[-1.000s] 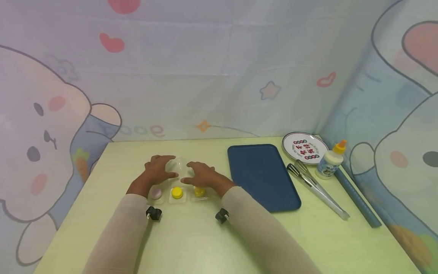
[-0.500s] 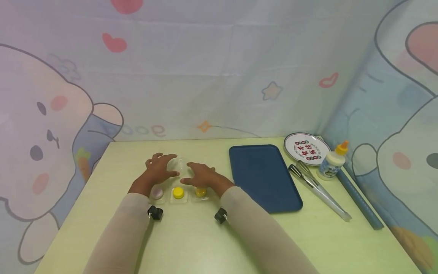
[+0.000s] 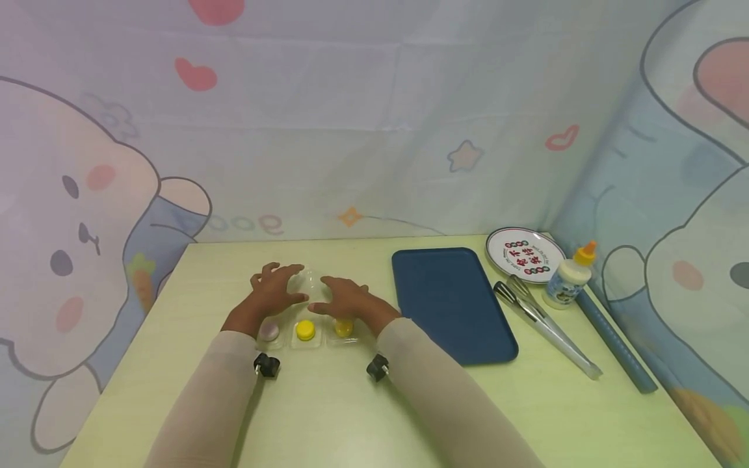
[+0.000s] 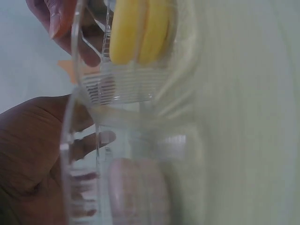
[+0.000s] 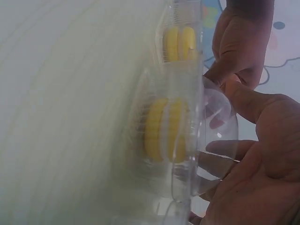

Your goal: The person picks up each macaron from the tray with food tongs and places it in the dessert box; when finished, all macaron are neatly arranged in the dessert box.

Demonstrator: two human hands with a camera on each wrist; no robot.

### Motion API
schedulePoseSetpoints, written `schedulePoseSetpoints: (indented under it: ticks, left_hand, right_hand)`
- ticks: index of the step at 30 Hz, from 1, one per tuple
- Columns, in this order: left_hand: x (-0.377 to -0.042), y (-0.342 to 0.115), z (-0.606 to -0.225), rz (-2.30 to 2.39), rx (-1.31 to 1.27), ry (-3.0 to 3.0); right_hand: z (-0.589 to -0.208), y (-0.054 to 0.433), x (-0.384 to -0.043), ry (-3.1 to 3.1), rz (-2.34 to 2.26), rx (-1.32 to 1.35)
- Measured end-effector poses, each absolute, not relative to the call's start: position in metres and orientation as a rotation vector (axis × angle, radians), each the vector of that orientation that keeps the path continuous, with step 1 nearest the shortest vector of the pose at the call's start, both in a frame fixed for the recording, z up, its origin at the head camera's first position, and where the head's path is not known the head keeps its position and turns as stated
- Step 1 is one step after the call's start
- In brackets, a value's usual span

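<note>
Both my hands frame a small clear plastic box with a domed lid, with fingers and thumbs bent around its sides. My left hand grips from the left and my right hand from the right, thumbs on the near side. Exact fingertip contact is partly hidden by clear plastic in both wrist views. Nearer to me stand three clear boxes in a row: one with a purple macaron by the left wrist, one with a yellow macaron, and a third with another yellow macaron near the right wrist.
A dark blue tray lies right of the hands. Beyond it are metal tongs, a white printed plate, a bottle with an orange tip and a rolled dark sheet. Printed curtains close the table's back and sides.
Both hands keep nearly the same place around the clear box. The view has shifted very slightly; nothing on the table has visibly moved.
</note>
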State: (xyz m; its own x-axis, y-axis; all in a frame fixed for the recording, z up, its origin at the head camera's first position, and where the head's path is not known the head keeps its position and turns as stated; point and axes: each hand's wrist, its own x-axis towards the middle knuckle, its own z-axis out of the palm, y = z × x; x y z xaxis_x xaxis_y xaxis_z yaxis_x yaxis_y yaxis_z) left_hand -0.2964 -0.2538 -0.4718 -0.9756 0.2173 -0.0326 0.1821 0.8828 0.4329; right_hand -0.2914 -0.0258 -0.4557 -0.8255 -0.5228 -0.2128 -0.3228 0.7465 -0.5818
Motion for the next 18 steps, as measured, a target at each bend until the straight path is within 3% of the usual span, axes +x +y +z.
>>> schedulePoseSetpoints:
  ticks: [10, 18]
  left_hand:
    - [-0.290, -0.254, -0.468, 0.811, 0.388, 2.976]
    - [-0.285, -0.255, -0.468, 0.931, 0.456, 2.971]
  right_hand:
    - [-0.459, -0.018, -0.296, 2.611, -0.856, -0.628]
    - [-0.460, -0.015, -0.298, 2.660, -1.207, -0.578]
